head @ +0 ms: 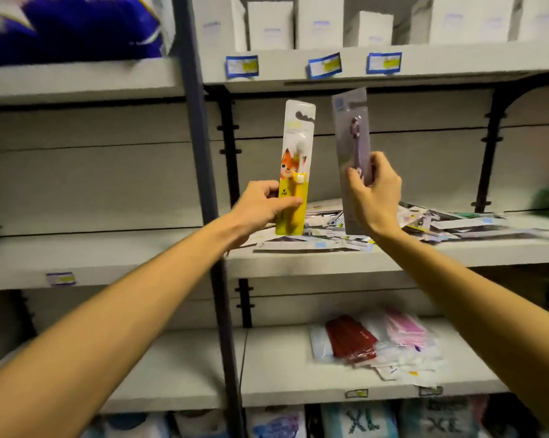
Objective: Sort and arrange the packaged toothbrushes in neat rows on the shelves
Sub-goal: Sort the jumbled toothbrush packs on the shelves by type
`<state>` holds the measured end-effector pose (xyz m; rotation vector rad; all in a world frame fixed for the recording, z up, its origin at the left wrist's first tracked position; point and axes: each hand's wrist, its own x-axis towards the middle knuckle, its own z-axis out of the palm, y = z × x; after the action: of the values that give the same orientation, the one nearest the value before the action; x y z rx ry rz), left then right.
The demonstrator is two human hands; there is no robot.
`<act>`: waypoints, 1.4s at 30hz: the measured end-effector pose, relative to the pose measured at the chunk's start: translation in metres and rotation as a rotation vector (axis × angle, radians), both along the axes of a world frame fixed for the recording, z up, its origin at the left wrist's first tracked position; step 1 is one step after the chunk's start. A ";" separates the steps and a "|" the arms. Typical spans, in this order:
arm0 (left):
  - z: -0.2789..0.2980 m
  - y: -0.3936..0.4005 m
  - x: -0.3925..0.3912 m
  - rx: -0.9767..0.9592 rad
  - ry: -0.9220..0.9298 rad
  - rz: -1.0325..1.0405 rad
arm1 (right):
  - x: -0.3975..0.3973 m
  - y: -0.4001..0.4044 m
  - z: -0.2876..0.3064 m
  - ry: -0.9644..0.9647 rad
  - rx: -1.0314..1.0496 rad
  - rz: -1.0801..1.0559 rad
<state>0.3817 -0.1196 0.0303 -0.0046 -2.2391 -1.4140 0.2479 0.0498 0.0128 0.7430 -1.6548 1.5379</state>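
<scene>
The left hand (263, 203) grips a yellow fox toothbrush pack (295, 169), the right hand (374, 191) a grey pack (350, 147) — best kept upright, sorted by design onto the shelf (393, 257).

Two packaged toothbrushes standing upright, side by side, in front of middle shelf (393, 257): fox pack (295, 165) sitting in left hand (263, 205), second pack (352, 153) sitting in right hand (374, 191). Loose pile of packs (456, 226) lying on middle shelf behind hands, spreading rightward. Boxes (270, 25) standing on shelf above. Wrapped bundles (377, 346) lying on shelf below, at right.
</scene>
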 end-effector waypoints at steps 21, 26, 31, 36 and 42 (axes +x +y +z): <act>-0.052 -0.366 0.224 0.070 -0.106 0.658 | 0.181 -0.389 -0.035 -0.245 0.233 0.672; -0.059 -0.450 0.209 0.062 -0.166 0.649 | 0.147 -0.471 -0.037 -0.421 0.285 0.700; -0.078 -0.522 0.186 0.050 -0.234 0.679 | 0.115 -0.547 -0.049 -0.503 0.405 0.639; -0.078 -0.567 0.166 -0.066 -0.356 0.637 | 0.104 -0.610 -0.060 -0.593 0.548 0.660; -0.090 -0.606 0.154 -0.297 -0.542 0.677 | 0.107 -0.666 -0.069 -0.494 0.771 0.505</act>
<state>0.5356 -0.7258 -0.0602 1.0407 -2.4789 -0.7580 0.3554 -0.6160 -0.0560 1.3352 -2.6465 1.4597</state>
